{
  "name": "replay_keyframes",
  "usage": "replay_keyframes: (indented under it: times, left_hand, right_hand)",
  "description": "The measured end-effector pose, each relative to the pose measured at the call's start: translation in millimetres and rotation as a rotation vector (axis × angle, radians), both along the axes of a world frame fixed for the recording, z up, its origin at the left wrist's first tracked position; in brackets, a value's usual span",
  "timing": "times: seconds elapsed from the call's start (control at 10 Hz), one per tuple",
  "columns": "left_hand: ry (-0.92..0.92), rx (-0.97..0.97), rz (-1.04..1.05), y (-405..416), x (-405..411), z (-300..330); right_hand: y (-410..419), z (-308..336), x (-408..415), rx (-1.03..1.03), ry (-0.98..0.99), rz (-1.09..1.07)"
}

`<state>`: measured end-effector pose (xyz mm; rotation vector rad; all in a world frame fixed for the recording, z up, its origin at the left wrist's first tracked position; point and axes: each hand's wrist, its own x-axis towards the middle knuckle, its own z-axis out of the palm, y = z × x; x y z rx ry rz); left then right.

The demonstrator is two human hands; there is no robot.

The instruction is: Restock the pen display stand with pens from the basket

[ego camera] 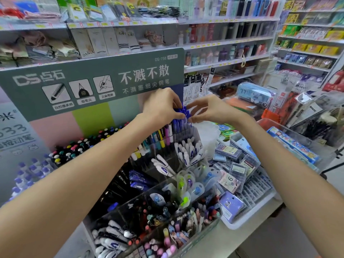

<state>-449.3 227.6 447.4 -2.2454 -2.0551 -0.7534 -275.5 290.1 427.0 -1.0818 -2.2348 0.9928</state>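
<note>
1. Blue pens (pixel 183 116), a small bunch, upright at the top right corner of the pen stand (pixel 167 194), caps up, just below the green sign board (pixel 96 81).
2. Left hand (pixel 162 107) curled round the bunch from the left, thumb and fingertips pinching the caps; arm stretched in from lower left.
3. Right hand (pixel 206 110) at the same bunch from the right, fingers spread and bent, thumb and forefinger tips meeting the pen tops. Whether gripping or only touching: cannot tell.
4. Stand made of clear plastic, stepped in rows, split into compartments. Back row beside the blue bunch: pens with yellow, pink, teal and white barrels (pixel 158 136). Next row forward, right side: white pens with blue lettering (pixel 189 151).
5. Left part of the stand: black pens with coloured round tops (pixel 78 148), packed close.
6. Front compartments: pastel-capped pens (pixel 167 239) and white-capped pens (pixel 111 237), some tilted.
7. Right of the stand, touching or nearly so: white tray (pixel 249 215) of small boxed items and carded packs.
8. Further right: clear bin (pixel 301 138) with a long blue printed box (pixel 294 144) lying in it; red-orange basket edge (pixel 270 116) behind it. Contents of that basket not legible.
9. Behind everything: store shelves (pixel 223 41) with bottles, socks, packets; blurred.
</note>
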Motion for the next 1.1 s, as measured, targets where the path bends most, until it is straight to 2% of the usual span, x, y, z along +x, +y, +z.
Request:
replay_keyframes:
  times: [0.2,0.5,0.7,0.9,1.1]
  left_hand:
    - [-0.089,-0.075,-0.005,1,0,4]
    - [-0.077,-0.054,0.001,-5,1,3]
    - [0.078,-0.125,-0.01,-13,-7,8]
    - [0.111,-0.123,-0.002,-14,-6,6]
    - [0.017,-0.1,0.089,-21,1,10]
  right_hand:
    - [-2,-12,-6,-0.019,0.146,-0.112]
    - [-4,-6,-4,-0.096,0.046,-0.058]
    - [-4,-12,-5,-0.046,0.055,-0.07]
    - [-1,-19,-11,-0.019,0.077,-0.114]
    - [-11,-16,-7,-0.044,0.135,-0.128]
